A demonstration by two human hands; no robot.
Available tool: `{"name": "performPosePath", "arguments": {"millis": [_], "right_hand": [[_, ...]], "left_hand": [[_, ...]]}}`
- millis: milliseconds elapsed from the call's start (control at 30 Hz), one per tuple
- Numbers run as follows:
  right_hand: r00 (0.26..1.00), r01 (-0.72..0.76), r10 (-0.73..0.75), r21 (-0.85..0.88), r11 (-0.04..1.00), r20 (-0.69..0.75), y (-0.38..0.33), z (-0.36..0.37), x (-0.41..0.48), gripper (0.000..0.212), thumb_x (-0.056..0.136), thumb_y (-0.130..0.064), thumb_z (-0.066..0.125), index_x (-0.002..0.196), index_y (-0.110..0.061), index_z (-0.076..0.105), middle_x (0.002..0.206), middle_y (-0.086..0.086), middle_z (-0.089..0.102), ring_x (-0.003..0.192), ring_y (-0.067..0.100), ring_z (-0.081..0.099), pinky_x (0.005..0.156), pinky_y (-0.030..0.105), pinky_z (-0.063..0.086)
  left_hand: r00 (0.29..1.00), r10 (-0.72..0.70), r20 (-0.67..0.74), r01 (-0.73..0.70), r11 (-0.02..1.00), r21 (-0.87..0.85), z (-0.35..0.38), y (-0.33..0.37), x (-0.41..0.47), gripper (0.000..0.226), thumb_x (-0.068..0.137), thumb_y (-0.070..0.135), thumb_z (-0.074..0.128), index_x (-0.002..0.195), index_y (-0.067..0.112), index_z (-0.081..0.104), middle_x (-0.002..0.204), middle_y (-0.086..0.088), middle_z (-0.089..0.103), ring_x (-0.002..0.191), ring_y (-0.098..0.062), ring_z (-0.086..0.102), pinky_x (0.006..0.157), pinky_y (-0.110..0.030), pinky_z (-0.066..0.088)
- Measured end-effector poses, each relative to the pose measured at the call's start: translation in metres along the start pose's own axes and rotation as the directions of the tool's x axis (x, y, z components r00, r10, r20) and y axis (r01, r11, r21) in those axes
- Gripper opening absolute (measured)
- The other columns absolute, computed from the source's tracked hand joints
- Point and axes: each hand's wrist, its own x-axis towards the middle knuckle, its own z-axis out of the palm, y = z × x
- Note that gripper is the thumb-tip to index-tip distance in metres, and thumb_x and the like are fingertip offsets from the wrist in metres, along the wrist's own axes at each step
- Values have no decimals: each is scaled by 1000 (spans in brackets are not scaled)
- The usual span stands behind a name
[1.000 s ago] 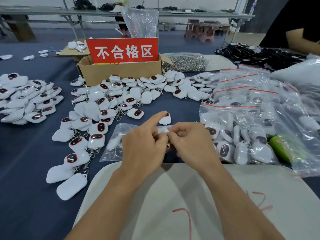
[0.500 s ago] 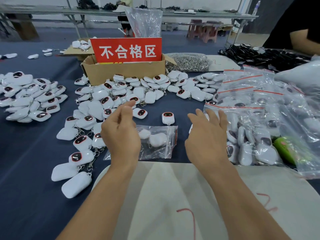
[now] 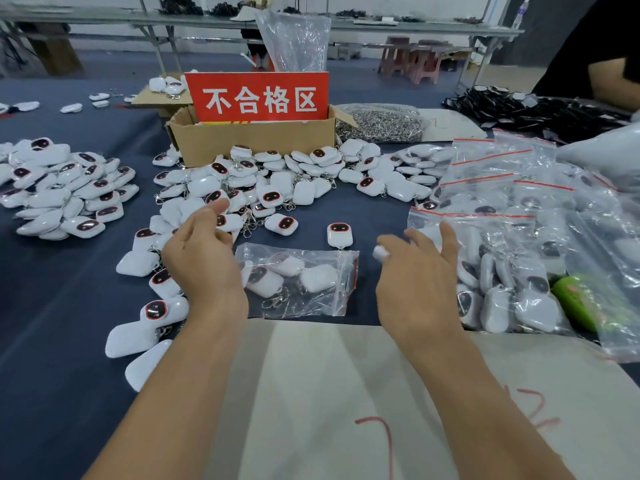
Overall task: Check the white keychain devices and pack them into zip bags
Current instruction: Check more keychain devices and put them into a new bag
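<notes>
Crinkled clear zip bag [image 3: 311, 275] of glossy rounded devices lies between empty, open-fingered left hand [image 3: 202, 258] and right hand [image 3: 419, 282].

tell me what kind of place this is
Probably a factory inspection and packing bench: heaps of white keychain devices on a long table, a cardboard box behind a red sign reading 不合格区 (reject area), and filled zip bags stacked at right.

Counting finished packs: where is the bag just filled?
In the head view, the zip bag lies centre on the blue cloth, between the left hand and right hand.
</notes>
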Motion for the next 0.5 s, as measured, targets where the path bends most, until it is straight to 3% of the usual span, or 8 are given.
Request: {"name": "performPosePath", "arguments": {"millis": [67, 133, 233, 300, 367, 433, 500], "right_hand": [[978, -73, 115, 230, 970, -175, -2, -1, 1, 35, 93, -2, 48, 114, -22, 66, 103, 3, 68, 124, 28, 51, 114, 22, 5], [931, -114, 250, 442, 890, -265, -5, -2, -1, 32, 100, -9, 47, 119, -26, 67, 89, -1, 59, 95, 23, 48, 87, 22, 24], [935, -121, 322, 719, 684, -148, -9, 0, -6, 32, 103, -15, 45, 115, -35, 67, 76, -13, 60, 74, 6, 52, 68, 18, 36], [949, -140, 313, 832, 537, -43, -9, -3, -5, 33, 102, -11, 46, 103, -35, 68, 70, -7, 66, 64, 6, 60, 64, 18, 45], [949, -176, 308, 913, 368, 59, -11, -8, -3, 28, 96, -10, 53, 92, -30, 71, 72, -3, 72, 59, 12, 65, 64, 28, 56], [947, -190, 307, 934, 302, 93, -11, -9, -2, 8, 83, -28, 65, 83, -29, 73, 72, -5, 73, 59, 14, 67, 65, 31, 59], [943, -196, 324, 920, 340, 81, -9, -6, -2, 13, 72, -40, 70, 81, -32, 71, 69, -7, 71, 58, 8, 63, 60, 22, 53]], "left_hand": [[1000, -13, -10, 13, 1000, -14, -3, 2, 6, 29, 90, 12, 57, 82, 21, 83, 55, 3, 31, 50, -11, 25, 45, -21, 19], [998, -58, -31, 57, 998, -16, -5, 3, 10, 26, 88, 13, 60, 80, 22, 83, 56, 1, 31, 49, -12, 26, 45, -20, 21], [992, -117, -45, 116, 993, -16, -5, 3, 11, 22, 87, 13, 62, 81, 20, 83, 52, 3, 34, 46, -12, 27, 43, -18, 24], [993, -113, -31, 112, 993, -27, -3, 2, 10, 23, 86, 12, 62, 80, 20, 83, 54, 2, 33, 46, -11, 28, 43, -17, 25], [995, -102, -11, 102, 994, -29, -2, 2, 8, 23, 87, 11, 62, 81, 19, 82, 55, 1, 34, 46, -11, 30, 43, -17, 26], [995, -99, 10, 100, 995, -11, -2, 1, 7, 24, 89, 11, 60, 84, 18, 82, 54, 2, 36, 46, -10, 31, 43, -16, 26], [994, -107, 29, 106, 994, 22, -2, 0, 6, 24, 90, 12, 58, 88, 18, 81, 53, 3, 37, 44, -9, 30, 42, -16, 25]]}}
